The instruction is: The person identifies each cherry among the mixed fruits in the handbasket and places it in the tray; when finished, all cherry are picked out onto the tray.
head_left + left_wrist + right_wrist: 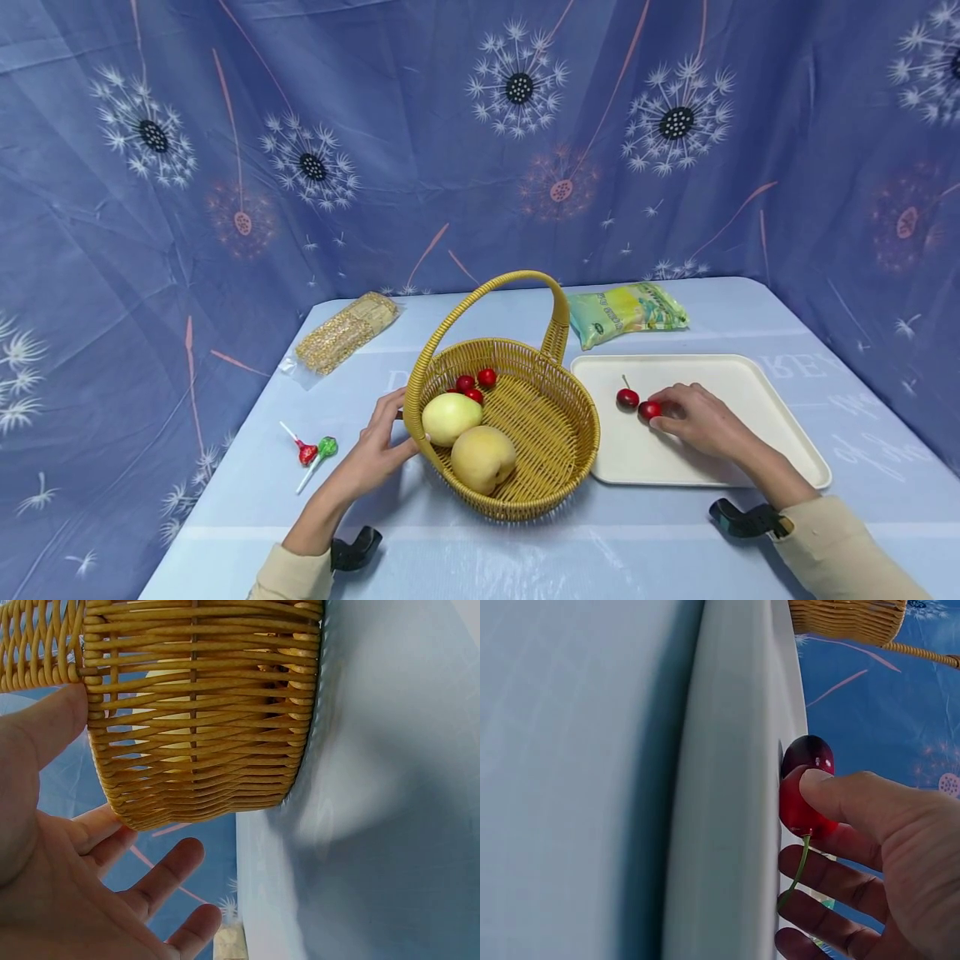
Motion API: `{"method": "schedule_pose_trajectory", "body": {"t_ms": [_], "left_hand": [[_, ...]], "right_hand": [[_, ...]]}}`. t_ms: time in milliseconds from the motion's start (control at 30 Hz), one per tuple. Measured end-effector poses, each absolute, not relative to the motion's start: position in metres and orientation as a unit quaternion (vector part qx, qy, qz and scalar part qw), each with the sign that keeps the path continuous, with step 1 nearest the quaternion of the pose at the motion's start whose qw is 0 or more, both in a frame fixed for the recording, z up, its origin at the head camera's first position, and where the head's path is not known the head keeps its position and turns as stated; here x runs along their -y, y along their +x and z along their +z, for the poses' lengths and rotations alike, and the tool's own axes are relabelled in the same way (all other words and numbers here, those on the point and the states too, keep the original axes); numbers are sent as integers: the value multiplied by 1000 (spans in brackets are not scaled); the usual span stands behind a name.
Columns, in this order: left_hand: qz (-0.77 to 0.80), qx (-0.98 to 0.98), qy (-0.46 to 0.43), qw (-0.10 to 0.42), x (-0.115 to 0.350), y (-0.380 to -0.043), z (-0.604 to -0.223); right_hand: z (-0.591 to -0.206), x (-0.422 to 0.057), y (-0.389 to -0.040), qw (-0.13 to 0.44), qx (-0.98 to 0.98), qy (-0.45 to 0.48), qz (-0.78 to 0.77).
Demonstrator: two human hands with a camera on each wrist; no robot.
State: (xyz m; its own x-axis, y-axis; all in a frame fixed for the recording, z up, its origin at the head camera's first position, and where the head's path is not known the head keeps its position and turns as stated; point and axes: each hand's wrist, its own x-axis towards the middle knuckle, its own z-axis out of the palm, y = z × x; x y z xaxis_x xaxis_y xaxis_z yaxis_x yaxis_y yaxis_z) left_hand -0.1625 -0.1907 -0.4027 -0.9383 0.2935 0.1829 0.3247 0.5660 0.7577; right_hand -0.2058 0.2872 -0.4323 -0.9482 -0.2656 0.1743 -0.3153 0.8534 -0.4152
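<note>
My right hand pinches a red cherry between thumb and fingers, over the cream tray. The cherry's green stem hangs down across the fingers in the right wrist view. A darker cherry with its stem up lies on the tray right beside it. At the left side of the wicker basket, my left hand grips the rim near the handle's base, ring and little fingers spread free. Inside the basket are a pale yellow fruit, a peach-like fruit and several cherries.
Left of the basket lie a red lollipop and a green lollipop. A clear bag of grains is at the back left, and a green-yellow snack packet behind the tray. The basket's tall handle arches upward.
</note>
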Motion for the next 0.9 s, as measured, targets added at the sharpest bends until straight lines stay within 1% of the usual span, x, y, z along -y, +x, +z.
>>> {"method": "schedule_pose_trajectory", "body": {"t_ms": [333,667,800,900], "left_hand": [[-435,884,-169,10,191,-162,-403],[-438,883,-170,11,191,-162,-402],[-438,882,-171,11,191,-162,-403],[-439,882,-171,11,191,-162,-403]], "right_hand": [[-433,-287,-206,50,961,151,224],[-425,-287,-203,45,962,150,223],[-418,-286,-201,49,961,154,226],[-412,-284,-199,62,960,162,220]]}}
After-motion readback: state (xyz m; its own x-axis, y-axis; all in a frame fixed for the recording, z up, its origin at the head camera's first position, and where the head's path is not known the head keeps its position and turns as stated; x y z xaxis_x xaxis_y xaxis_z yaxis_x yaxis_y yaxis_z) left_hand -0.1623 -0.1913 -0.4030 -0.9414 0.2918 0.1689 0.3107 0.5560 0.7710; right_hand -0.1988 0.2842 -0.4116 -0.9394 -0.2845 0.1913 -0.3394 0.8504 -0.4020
